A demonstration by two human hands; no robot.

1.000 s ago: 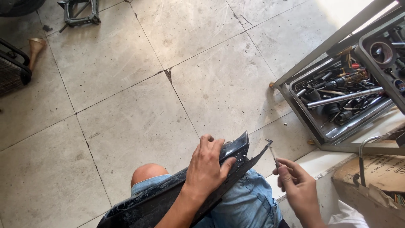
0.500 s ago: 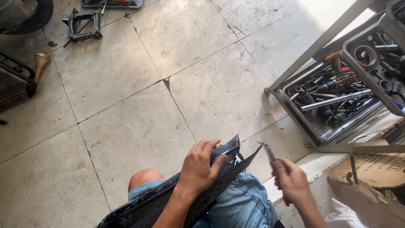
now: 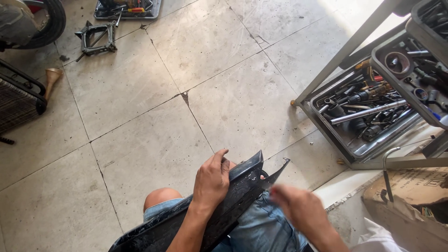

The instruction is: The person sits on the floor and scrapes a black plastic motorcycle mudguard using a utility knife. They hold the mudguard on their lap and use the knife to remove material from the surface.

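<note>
Seen from above, looking down at a seated lap in blue denim shorts point(image 3: 261, 231), one bare knee point(image 3: 161, 198) showing. Lying across the lap, slanting from lower left to upper right: a long, glossy black plastic panel point(image 3: 233, 196) with a curved edge and a pointed tip. Left hand point(image 3: 211, 183) pressed flat on top of the panel, fingers point(image 3: 218, 161) curled over its upper edge, gripping it. Right hand point(image 3: 298, 210) just beside the panel's pointed tip, blurred by motion; impossible to tell whether open or closed, or holding anything.

All around, a floor of large pale grey stone tiles point(image 3: 140, 93), scuffed and cracked. To the right, a grey metal tool cart point(image 3: 368, 121), its lower tray full of sockets, wrenches and screwdrivers. At lower right, a brown cardboard box point(image 3: 410, 186) with a bent metal bar point(image 3: 386, 172) leaning against it. At upper left, a small black scissor jack point(image 3: 98, 39), part of a black rubber tyre point(image 3: 49, 23), and a flat metal tray of hand tools point(image 3: 128, 8). At far left, a black wire rack point(image 3: 18, 100) with a tan funnel point(image 3: 52, 77) beside it.
</note>
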